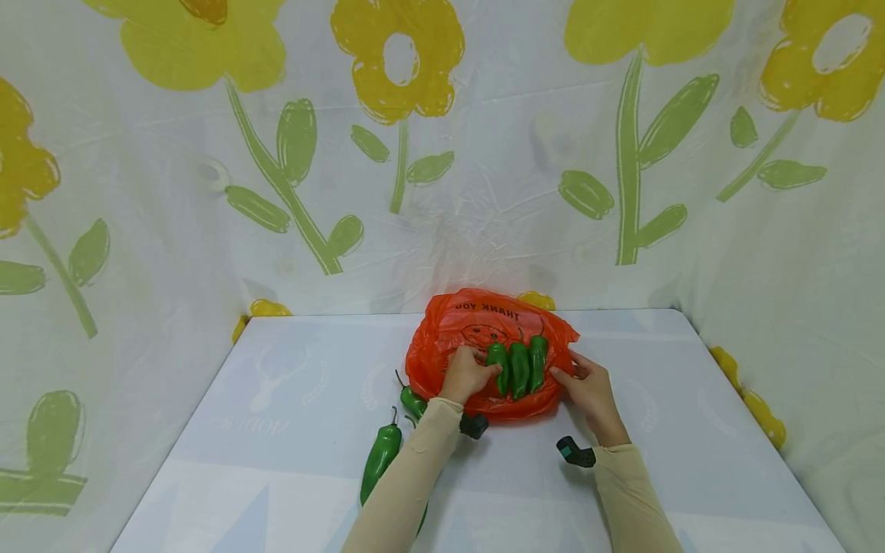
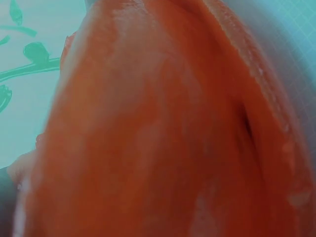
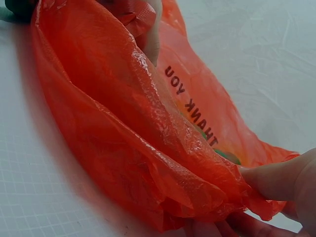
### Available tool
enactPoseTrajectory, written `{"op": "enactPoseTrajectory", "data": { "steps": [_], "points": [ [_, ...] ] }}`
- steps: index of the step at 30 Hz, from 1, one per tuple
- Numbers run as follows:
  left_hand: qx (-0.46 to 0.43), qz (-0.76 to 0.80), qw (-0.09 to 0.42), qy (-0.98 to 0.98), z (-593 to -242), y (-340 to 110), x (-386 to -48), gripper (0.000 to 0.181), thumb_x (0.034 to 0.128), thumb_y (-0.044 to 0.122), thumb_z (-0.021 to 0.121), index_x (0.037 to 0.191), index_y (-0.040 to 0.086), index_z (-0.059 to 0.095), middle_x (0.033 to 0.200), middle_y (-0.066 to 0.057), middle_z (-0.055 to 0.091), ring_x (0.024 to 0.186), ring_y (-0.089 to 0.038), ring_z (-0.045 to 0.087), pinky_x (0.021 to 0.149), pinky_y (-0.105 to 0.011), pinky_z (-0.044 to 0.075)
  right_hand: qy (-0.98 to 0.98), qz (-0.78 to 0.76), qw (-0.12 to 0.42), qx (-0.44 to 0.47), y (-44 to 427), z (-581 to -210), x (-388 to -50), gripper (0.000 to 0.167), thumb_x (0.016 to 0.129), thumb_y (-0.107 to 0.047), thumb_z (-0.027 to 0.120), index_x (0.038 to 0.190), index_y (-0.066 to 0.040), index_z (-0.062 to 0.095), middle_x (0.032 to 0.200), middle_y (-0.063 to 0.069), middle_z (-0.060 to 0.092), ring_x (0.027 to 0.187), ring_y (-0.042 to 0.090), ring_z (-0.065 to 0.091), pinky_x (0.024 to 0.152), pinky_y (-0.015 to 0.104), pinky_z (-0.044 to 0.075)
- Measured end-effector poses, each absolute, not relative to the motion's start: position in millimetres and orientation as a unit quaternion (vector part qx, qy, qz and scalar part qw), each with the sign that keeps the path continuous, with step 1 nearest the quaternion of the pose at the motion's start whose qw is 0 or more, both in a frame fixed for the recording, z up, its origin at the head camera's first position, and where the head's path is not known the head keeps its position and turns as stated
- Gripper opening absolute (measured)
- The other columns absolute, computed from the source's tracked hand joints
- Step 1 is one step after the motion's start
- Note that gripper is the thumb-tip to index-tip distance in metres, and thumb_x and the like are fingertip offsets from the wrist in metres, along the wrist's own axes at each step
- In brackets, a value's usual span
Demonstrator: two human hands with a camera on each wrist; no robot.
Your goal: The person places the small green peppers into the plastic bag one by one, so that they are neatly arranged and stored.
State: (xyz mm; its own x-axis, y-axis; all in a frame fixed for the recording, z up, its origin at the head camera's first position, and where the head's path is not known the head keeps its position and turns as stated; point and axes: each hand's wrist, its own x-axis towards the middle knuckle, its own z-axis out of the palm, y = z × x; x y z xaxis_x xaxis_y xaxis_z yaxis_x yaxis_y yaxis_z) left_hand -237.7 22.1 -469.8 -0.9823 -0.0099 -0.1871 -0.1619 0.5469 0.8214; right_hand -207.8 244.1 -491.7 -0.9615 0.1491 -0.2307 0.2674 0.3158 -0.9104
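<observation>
Hands: L hand (image 1: 467, 378) bent nr peppers (image 1: 519, 372), R hand (image 1: 591, 390) thumb uppermost, both pinching bag (image 1: 477, 313).

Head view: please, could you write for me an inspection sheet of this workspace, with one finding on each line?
Surface: white table with pale blue print.
Job's things: crumpled red bag with printed words; three green peppers at the bag; other peppers on the table, partly behind the left sleeve.
Clutter: nothing seen.
Left hand: at the bag, its grip unclear.
Right hand: pinches the bag's edge.
Cables: nothing seen.
Surroundings: flowered cloth behind and at both sides.
</observation>
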Motion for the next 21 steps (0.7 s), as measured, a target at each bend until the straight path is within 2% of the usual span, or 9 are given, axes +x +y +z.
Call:
{"op": "enactPoseTrajectory", "data": {
  "steps": [6, 13, 18, 21],
  "points": [
    [-0.047, 0.473, 0.079, 0.876, -469.8, 21.6, -238.3, 0.04, 0.0876, 0.021, 0.084, 0.119, -0.001, 0.073, 0.119, -0.015, 0.074, 0.101, -0.023, 0.068, 0.095, -0.04, 0.061, 0.809, -0.571, 0.052, 0.129, 245.0, -491.9, -208.5, 0.065, 0.103, -0.022, 0.063, 0.16, -0.006, 0.035, 0.152, 0.028, 0.05, 0.126, 0.036, 0.059, 0.092, 0.026, 0.06],
    [-0.038, 0.469, 0.076, 0.879, -468.8, 20.4, -239.3, 0.039, 0.0873, 0.021, 0.084, 0.116, -0.001, 0.071, 0.113, -0.014, 0.073, 0.096, -0.021, 0.066, 0.091, -0.04, 0.062, 0.81, -0.57, 0.053, 0.131, 245.3, -491.3, -208.9, 0.066, 0.103, -0.023, 0.063, 0.16, -0.006, 0.036, 0.149, 0.028, 0.053, 0.115, 0.028, 0.062, 0.082, 0.017, 0.058],
    [-0.027, 0.456, 0.078, 0.886, -466.3, 19.0, -240.6, 0.037, 0.0873, 0.024, 0.085, 0.113, -0.002, 0.075, 0.106, -0.012, 0.075, 0.092, -0.019, 0.063, 0.088, -0.037, 0.063, 0.81, -0.57, 0.052, 0.131, 245.3, -492.9, -208.7, 0.065, 0.103, -0.022, 0.063, 0.16, -0.006, 0.037, 0.148, 0.027, 0.054, 0.108, 0.021, 0.062, 0.079, 0.014, 0.056],
    [-0.016, 0.451, 0.072, 0.89, -464.7, 17.3, -241.1, 0.031, 0.0873, 0.025, 0.084, 0.105, 0.0, 0.078, 0.095, -0.007, 0.072, 0.092, -0.018, 0.058, 0.082, -0.032, 0.061, 0.807, -0.573, 0.051, 0.132, 245.2, -493.4, -209.0, 0.065, 0.103, -0.022, 0.064, 0.16, -0.007, 0.038, 0.146, 0.027, 0.055, 0.104, 0.018, 0.063, 0.077, 0.013, 0.056]
  ]
}}
